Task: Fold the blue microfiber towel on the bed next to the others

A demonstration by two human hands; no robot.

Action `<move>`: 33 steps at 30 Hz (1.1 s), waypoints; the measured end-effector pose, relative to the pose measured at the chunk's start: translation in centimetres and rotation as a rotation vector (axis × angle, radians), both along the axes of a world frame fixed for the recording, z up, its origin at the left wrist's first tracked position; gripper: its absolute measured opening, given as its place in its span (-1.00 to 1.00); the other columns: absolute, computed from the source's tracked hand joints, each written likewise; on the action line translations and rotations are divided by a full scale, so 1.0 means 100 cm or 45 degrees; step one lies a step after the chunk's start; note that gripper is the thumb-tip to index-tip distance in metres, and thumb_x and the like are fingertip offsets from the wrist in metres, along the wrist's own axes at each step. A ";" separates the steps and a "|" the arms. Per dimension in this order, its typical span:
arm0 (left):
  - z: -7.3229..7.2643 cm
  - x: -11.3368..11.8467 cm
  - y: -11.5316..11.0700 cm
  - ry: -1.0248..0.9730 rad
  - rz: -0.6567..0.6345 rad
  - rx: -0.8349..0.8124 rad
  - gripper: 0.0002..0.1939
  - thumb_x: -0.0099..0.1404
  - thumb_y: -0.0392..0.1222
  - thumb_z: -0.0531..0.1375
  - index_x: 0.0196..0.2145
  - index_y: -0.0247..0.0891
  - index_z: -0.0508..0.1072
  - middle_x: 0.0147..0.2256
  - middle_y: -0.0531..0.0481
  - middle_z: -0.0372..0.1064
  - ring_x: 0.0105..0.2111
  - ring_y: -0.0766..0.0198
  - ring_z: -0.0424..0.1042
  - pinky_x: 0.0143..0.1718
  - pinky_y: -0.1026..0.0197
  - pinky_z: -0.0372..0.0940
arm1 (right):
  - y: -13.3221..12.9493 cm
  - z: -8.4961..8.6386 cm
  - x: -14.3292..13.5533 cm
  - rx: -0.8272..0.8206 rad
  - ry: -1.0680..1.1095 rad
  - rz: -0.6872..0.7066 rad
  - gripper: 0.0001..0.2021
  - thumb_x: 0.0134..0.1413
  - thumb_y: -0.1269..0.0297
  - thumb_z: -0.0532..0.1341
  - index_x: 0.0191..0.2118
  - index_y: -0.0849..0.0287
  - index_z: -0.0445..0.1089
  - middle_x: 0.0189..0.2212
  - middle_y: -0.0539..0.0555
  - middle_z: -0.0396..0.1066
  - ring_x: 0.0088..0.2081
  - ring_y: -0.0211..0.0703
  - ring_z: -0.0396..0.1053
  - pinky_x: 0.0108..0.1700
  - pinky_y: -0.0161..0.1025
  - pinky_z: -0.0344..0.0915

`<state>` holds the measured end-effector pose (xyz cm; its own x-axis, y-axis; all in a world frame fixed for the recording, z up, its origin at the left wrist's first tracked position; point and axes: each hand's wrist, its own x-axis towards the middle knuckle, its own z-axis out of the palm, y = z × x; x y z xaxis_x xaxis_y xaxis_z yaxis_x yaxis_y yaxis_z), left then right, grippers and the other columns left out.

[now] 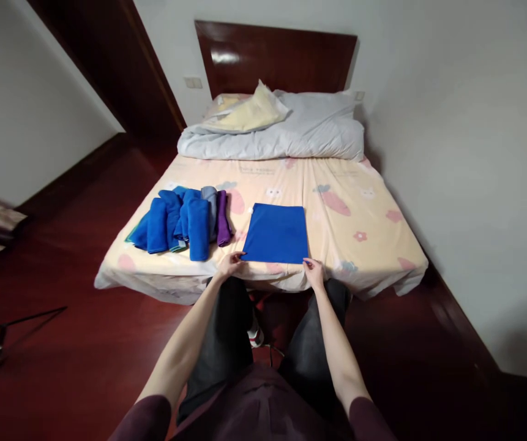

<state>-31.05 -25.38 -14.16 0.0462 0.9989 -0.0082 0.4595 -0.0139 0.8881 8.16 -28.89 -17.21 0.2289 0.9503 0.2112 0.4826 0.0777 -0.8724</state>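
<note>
Pinching the near corners of a blue cloth [276, 233], both hands sit at the foot edge of the bed [382, 245]. The left hand [231, 264] has its fingers closed on the cloth's near left corner; the right hand [313, 271] has thumb and fingertips nipped on the near right corner. The grips are small at this range, so how much cloth each one holds cannot be told. The cloth lies flat and square on the patterned sheet, close to the foot edge and roughly midway across the bed, its far edge free. Holding it at the two near corners keeps that edge taut and straight, which seems the reason for so even a grip.

Just left of the cloth, apart from it, a pile [180, 222] of rolled or folded cloths lies on the sheet: mostly blue, with a grey one and a purple one on the side nearest the flat cloth. A crumpled duvet [300, 131] and a yellowish pillow [249, 113] are bunched at the head, well away, under a dark headboard [276, 58]. The person's knees press against the bed's foot. Nothing lies on the cloth or between the hands.
</note>
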 end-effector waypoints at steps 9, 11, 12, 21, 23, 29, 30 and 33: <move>-0.001 -0.001 -0.034 0.263 0.081 0.198 -0.69 0.09 -0.31 0.18 -0.23 -0.21 0.65 -0.30 -0.13 0.54 -0.17 0.00 0.45 0.02 -0.06 0.43 | -0.017 0.004 0.003 0.003 -0.105 0.074 -0.89 -0.03 0.34 0.35 -0.35 0.12 0.64 -0.36 0.15 0.59 -0.24 0.05 0.47 -0.02 0.02 0.48; -0.003 0.000 -0.037 0.304 0.054 0.221 -0.69 0.13 -0.35 0.18 -0.20 -0.21 0.64 -0.26 -0.13 0.53 -0.13 -0.02 0.46 0.07 -0.09 0.43 | -0.018 0.004 -0.001 -0.002 -0.109 0.039 -0.89 -0.03 0.34 0.33 -0.34 0.12 0.63 -0.37 0.13 0.57 -0.26 0.03 0.44 -0.03 -0.01 0.45; -0.004 -0.001 -0.038 0.322 0.044 0.230 -0.70 0.16 -0.35 0.18 -0.19 -0.21 0.64 -0.25 -0.14 0.52 -0.13 -0.01 0.47 0.08 -0.09 0.43 | -0.018 0.003 -0.003 -0.004 -0.108 0.022 -0.87 -0.03 0.35 0.32 -0.33 0.12 0.63 -0.38 0.12 0.57 -0.27 0.02 0.42 -0.03 -0.03 0.44; -0.008 -0.003 -0.042 0.388 -0.016 0.382 -0.77 0.40 -0.33 0.13 -0.12 -0.20 0.58 0.10 -0.21 0.49 0.17 -0.06 0.42 0.28 -0.16 0.36 | -0.016 0.000 -0.017 0.010 -0.075 -0.104 -0.80 -0.01 0.39 0.24 -0.24 0.17 0.58 -0.32 0.12 0.50 -0.32 -0.03 0.41 -0.11 -0.07 0.46; -0.010 -0.002 -0.041 0.366 -0.062 0.403 -0.75 0.43 -0.33 0.11 -0.08 -0.19 0.56 0.15 -0.20 0.48 0.22 -0.05 0.41 0.32 -0.15 0.34 | -0.015 0.001 -0.018 0.063 -0.055 -0.128 -0.82 0.02 0.39 0.23 -0.26 0.16 0.57 -0.21 0.20 0.51 -0.22 0.02 0.48 -0.06 -0.04 0.50; -0.017 -0.005 -0.033 0.253 -0.028 0.352 -0.71 0.47 -0.28 0.09 0.03 -0.20 0.55 0.10 -0.22 0.48 0.19 0.00 0.48 0.31 -0.10 0.36 | -0.007 0.005 -0.025 0.213 0.054 -0.107 -0.87 0.08 0.36 0.20 -0.27 0.10 0.49 0.10 0.28 0.56 0.25 0.14 0.46 0.33 0.17 0.40; -0.018 -0.006 -0.032 0.244 -0.011 0.339 -0.73 0.47 -0.27 0.10 0.01 -0.20 0.55 0.07 -0.22 0.50 0.16 0.00 0.49 0.30 -0.10 0.37 | -0.005 0.005 -0.027 0.200 0.084 -0.091 -0.88 0.08 0.36 0.19 -0.27 0.09 0.46 0.08 0.26 0.59 0.27 0.13 0.45 0.36 0.21 0.36; -0.017 -0.004 -0.031 0.239 0.036 0.306 -0.77 0.48 -0.23 0.10 -0.04 -0.20 0.53 0.01 -0.21 0.53 0.11 -0.01 0.52 0.25 -0.10 0.39 | 0.000 0.004 -0.033 0.166 0.232 -0.060 -0.95 0.09 0.32 0.19 -0.29 0.08 0.37 0.02 0.28 0.64 0.18 0.12 0.54 0.32 0.23 0.40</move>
<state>-31.49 -28.45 -15.84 0.0382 0.9741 0.2231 0.6183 -0.1984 0.7605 4.91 -28.86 -16.78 0.3178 0.9051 0.2826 0.3234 0.1766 -0.9296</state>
